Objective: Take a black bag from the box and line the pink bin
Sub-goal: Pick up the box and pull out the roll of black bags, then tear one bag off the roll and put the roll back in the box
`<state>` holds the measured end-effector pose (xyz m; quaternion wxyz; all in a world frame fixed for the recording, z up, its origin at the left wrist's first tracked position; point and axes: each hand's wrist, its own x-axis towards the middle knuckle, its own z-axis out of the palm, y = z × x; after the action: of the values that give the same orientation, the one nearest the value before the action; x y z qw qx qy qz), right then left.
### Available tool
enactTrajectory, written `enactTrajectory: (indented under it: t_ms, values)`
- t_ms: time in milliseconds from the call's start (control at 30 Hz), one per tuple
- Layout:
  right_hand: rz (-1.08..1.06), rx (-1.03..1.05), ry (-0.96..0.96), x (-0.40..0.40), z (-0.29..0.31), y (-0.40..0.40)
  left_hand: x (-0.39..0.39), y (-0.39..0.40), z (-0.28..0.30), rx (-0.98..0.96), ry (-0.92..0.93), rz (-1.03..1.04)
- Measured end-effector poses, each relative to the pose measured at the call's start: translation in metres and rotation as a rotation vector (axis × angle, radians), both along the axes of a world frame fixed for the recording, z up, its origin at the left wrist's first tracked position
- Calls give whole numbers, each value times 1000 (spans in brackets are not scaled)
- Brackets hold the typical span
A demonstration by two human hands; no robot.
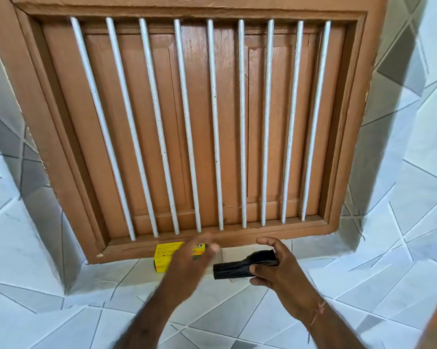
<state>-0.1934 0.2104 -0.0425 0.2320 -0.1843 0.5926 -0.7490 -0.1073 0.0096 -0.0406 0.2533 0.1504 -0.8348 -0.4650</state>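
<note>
1. The right hand [275, 267] is closed around a rolled black bag [233, 268]. The thumb arches over the top of the roll and the fingers curl under it.
2. The roll lies roughly level. Its free end sticks out to the left of the right hand, toward the left hand, and the other end is hidden in the palm.
3. The left hand [189, 258] is blurred. It appears spread, with the fingers reaching forward and nothing visibly in it; whether a fingertip touches anything I cannot tell.
4. The box [163, 258], yellow with small print and a green and orange patch, sits just beyond the left hand. The hand covers its middle, so only the left part and a bit at the right show. It stands on the narrow ledge against the wooden frame.
5. The free end of the roll is just right of the left hand's fingers, near them but apart.
6. Above both hands stands a brown wooden window [217, 117] with closed shutters behind a row of white bars [213, 122].
7. Pale tiles [363, 273] with grey slanting lines cover the wall around the window and below both forearms.
8. A thin red thread [318, 311] is tied around the right wrist.
9. The pink bin does not show in this view.
</note>
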Motion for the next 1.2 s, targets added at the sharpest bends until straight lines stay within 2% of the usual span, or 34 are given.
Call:
enactTrajectory:
  t_ms: [67,133,167,233,333,433,533,700,833,967,1000,1033,1067,1100,1133,1167,1200]
  values:
    - [54,59,37,6,2,-6,3,22,2,-140,-177,-234]
    - [95,61,23,9,3,-11,3,25,5,-299,-144,-156]
    - [103,25,-18,9,3,-13,3,25,8,-312,-105,-108]
    - [118,-145,-213,12,0,-19,5,26,12,-215,-41,-7]
    - [92,-377,-560,23,-13,-34,4,36,17,48,17,116]
    - [128,-396,-708,43,-17,-47,3,50,18,133,2,197]
    - [165,-348,-775,55,-17,-54,6,45,13,189,25,238]
    - [123,-316,-716,57,-15,-53,31,11,16,233,72,324]
    - [140,-262,-642,51,-11,-39,63,-36,11,297,119,512]
    - [127,-189,-603,47,-12,-30,97,-67,-3,322,10,689]
    - [135,-164,-580,46,-11,-29,105,-69,-5,265,-66,748]
    - [145,-140,-540,47,-10,-28,112,-70,-4,111,-177,827]
    - [156,-121,-483,47,-8,-29,116,-66,1,-108,-240,908]
    - [173,-97,-415,50,-7,-30,118,-62,6,-341,-205,940]
    - [208,-72,-348,53,-3,-32,116,-53,13,-548,-63,898]
    - [251,-47,-289,56,1,-35,110,-43,21,-658,80,747]
    - [302,-24,-239,60,6,-38,102,-31,29,-626,159,509]
